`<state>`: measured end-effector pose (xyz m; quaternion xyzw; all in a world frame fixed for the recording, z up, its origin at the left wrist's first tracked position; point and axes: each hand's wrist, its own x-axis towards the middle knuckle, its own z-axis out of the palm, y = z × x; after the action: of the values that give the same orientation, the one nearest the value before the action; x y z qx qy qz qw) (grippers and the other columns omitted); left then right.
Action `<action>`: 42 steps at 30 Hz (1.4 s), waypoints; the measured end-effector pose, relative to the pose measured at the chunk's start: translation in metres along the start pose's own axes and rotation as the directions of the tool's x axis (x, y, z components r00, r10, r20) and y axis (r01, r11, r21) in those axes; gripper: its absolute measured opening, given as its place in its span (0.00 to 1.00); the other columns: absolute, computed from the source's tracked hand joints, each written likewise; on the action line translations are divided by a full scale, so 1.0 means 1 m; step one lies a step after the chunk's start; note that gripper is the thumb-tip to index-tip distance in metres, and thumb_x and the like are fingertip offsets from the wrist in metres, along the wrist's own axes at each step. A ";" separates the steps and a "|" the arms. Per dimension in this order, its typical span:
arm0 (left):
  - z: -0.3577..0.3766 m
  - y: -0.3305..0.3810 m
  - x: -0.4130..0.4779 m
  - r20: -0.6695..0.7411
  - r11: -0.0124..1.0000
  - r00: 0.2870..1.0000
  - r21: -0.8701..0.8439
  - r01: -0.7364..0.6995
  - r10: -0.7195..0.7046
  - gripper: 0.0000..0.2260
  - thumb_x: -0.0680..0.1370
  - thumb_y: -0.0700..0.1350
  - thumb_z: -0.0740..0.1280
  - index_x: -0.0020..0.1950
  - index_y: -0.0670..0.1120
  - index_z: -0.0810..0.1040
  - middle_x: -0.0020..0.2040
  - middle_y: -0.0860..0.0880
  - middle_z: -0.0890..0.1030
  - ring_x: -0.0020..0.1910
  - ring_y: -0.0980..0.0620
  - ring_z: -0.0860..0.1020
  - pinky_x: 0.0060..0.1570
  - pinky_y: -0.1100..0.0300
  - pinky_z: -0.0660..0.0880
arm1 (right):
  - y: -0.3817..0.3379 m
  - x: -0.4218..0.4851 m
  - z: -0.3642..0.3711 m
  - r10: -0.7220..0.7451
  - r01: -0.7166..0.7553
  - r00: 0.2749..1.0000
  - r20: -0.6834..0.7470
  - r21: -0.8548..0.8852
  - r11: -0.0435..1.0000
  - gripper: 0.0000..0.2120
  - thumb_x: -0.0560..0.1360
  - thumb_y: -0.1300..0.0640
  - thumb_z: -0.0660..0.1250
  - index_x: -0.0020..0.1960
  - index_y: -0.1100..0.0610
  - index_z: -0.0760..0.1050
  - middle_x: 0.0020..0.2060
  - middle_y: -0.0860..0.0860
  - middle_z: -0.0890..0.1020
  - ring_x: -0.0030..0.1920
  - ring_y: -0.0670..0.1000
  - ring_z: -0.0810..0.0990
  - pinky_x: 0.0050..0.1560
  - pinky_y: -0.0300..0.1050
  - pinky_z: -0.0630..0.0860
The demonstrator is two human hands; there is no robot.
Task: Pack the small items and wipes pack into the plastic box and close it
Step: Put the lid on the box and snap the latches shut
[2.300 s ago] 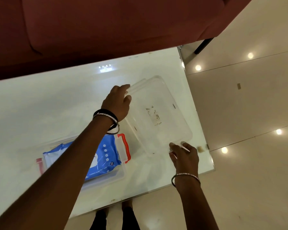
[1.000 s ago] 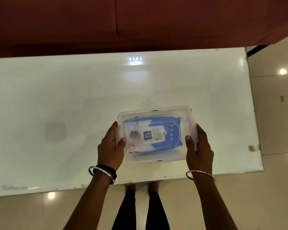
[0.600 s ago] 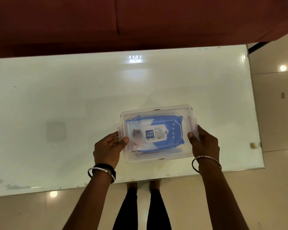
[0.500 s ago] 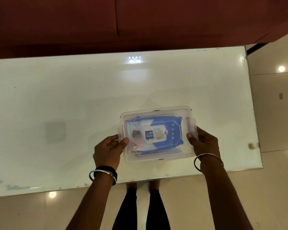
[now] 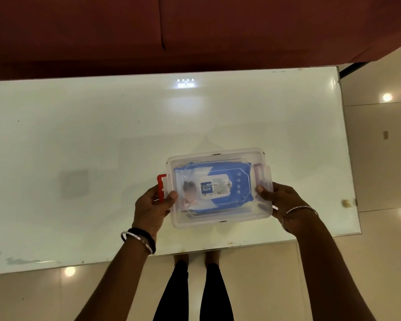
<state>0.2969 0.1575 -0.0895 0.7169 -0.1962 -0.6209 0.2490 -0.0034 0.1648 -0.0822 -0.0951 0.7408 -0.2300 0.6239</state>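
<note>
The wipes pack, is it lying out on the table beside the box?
No, the blue wipes pack lies inside the plastic box, seen through the clear lid that covers it.

The wipes pack (image 5: 214,185) shows only hazily through the lid (image 5: 218,158), its label print unreadable. Small items beside it are a blur. Both forearms run off the bottom edge.

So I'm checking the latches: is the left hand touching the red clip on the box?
Touching. The head view shows the left hand with its fingers wrapped around the red clip on the plastic box, thumb on the lid.
</note>
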 end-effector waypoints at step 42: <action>0.028 -0.004 -0.029 -0.224 0.716 0.820 0.636 -0.287 0.527 0.19 0.78 0.50 0.67 0.66 0.44 0.78 0.33 0.43 0.83 0.26 0.52 0.72 0.28 0.71 0.61 | 0.023 -0.027 0.050 -0.461 0.291 0.696 -0.550 -0.371 0.882 0.24 0.73 0.55 0.74 0.68 0.57 0.77 0.59 0.56 0.84 0.56 0.55 0.84 0.52 0.29 0.68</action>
<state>0.2651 0.1745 -0.0720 0.8033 -0.4768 -0.3037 0.1872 0.0542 0.1852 -0.0751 -0.2438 0.8918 -0.2745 0.2645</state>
